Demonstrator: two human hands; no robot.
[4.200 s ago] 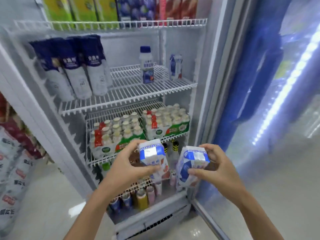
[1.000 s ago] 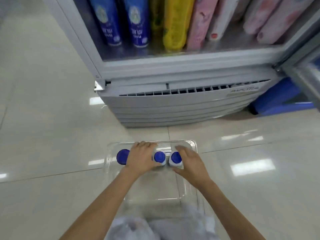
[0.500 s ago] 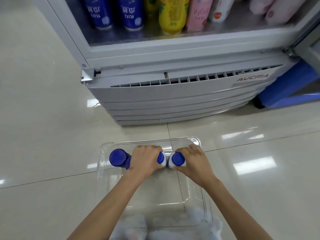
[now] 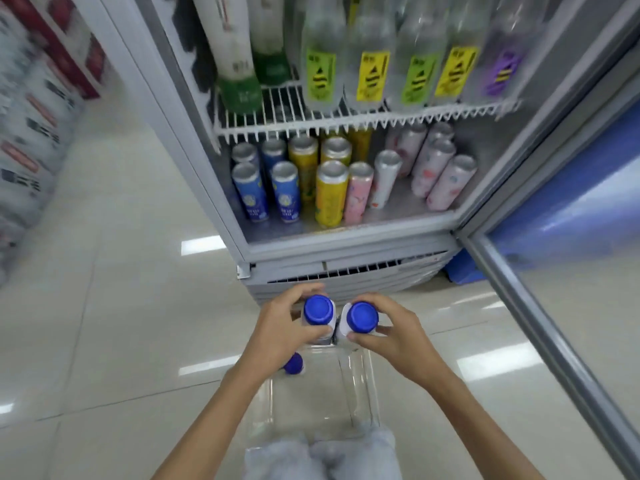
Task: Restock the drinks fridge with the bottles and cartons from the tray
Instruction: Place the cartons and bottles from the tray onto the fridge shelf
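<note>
My left hand grips a white bottle with a blue cap, held above the clear plastic tray on the floor. My right hand grips a second white blue-capped bottle right beside the first. A third blue-capped bottle stands in the tray, partly hidden under my left wrist. The open drinks fridge stands just beyond, its bottom compartment holding several cans.
A wire shelf above the cans carries several clear bottles with yellow, green and purple labels. The glass fridge door swings open at the right. Stacked goods line the left wall. Tiled floor surrounds the tray.
Both hands have lifted their bottles up out of the tray. My view has tilted upward, bringing the fridge's bottom compartment and wire shelf into sight.
</note>
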